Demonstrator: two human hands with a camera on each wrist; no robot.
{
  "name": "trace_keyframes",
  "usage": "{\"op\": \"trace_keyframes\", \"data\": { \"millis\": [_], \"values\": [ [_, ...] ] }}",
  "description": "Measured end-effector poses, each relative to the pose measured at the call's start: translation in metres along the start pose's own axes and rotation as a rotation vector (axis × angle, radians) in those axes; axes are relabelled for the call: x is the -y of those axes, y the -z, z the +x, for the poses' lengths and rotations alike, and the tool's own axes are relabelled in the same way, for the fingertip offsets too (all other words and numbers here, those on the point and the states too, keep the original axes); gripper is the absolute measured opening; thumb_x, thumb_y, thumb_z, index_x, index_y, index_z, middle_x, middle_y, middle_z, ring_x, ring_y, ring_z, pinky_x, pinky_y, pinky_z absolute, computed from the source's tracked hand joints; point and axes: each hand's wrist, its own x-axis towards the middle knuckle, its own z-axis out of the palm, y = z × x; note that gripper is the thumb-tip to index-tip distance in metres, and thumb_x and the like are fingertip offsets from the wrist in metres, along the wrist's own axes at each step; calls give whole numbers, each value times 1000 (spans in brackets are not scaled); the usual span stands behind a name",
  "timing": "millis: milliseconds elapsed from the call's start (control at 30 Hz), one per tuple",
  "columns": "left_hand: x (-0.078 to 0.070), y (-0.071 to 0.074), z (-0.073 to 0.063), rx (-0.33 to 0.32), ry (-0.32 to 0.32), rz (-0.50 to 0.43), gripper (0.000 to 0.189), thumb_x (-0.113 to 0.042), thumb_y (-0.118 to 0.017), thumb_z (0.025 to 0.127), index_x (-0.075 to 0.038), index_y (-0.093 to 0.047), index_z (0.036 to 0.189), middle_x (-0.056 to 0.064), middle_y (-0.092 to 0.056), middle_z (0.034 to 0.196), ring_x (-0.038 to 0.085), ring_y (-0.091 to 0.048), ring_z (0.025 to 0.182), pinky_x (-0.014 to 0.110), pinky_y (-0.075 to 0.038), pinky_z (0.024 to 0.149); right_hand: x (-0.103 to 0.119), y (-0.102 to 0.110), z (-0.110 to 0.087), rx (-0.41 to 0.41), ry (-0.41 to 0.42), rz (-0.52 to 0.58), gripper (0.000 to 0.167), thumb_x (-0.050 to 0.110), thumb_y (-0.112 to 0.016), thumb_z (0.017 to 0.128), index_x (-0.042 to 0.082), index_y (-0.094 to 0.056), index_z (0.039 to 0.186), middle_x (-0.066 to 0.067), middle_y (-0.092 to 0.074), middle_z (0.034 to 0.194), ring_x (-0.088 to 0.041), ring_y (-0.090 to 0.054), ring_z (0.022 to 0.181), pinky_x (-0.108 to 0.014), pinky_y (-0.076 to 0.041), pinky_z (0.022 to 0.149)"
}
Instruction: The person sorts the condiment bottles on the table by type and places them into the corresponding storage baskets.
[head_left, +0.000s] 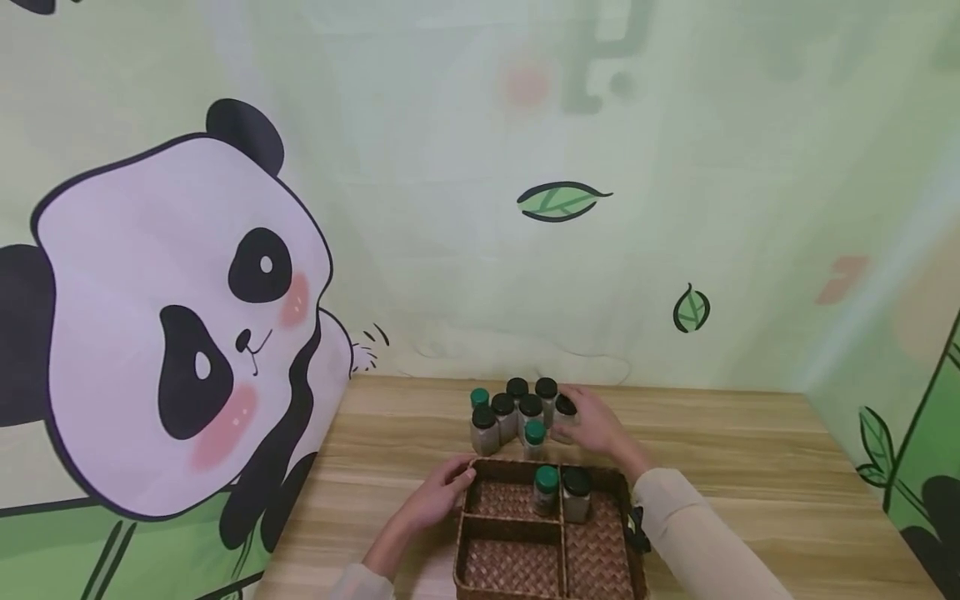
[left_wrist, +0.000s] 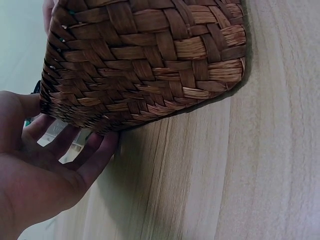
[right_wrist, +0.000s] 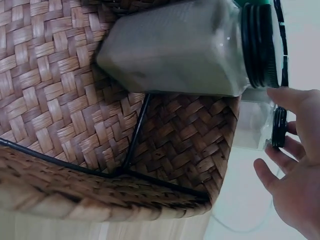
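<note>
My left hand [head_left: 442, 492] holds the back left corner of a woven basket [head_left: 459, 554], thumb at the rim and fingers against its outer wall [left_wrist: 140, 60]. Behind the basket, my right hand [head_left: 596, 421] is round the top of a black-capped spice jar [head_left: 562, 431], the rightmost of a cluster. In the right wrist view, thumb and fingers [right_wrist: 285, 160] lie on either side of that jar's black lid [right_wrist: 279, 127]. Inside the basket stand a green-capped jar [head_left: 546, 492] and a black-capped jar [head_left: 576, 500], on either side of a divider.
Several more jars stand close together behind the basket, among them green-capped jars [head_left: 534, 435] and black-capped ones [head_left: 485, 429]. A dark bow [head_left: 637, 529] hangs on the basket's right side. The wooden table [head_left: 780, 492] meets a printed panda backdrop [head_left: 450, 250].
</note>
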Motion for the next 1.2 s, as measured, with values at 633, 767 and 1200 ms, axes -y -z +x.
{"op": "trace_keyframes", "data": {
  "millis": [633,767,1200],
  "values": [
    [-4,-3,-3,-29,-22,30,46,-24,-47,115,2,-49,153,27,-53,149,48,-53,134,56,-55,99,-15,-5,-6,-77,-20,29,41,7,-83,91,-8,-64,124,-24,-68,119,-42,-65,111,-57,-53,96],
    [-4,-4,-2,-30,-29,32,45,-23,-47,115,1,-49,154,27,-53,149,47,-55,133,54,-54,100,-19,-3,-10,-97,-23,78,38,7,-83,92,-4,-65,123,-19,-70,116,-39,-66,107,-57,-54,94],
    [0,-4,1,-30,-45,73,45,-21,-47,115,3,-49,152,26,-57,146,45,-57,130,50,-54,97,-26,38,-26,-54,13,191,39,16,-83,94,-3,-68,125,-17,-72,116,-35,-69,105,-58,-56,95]
  ]
}}
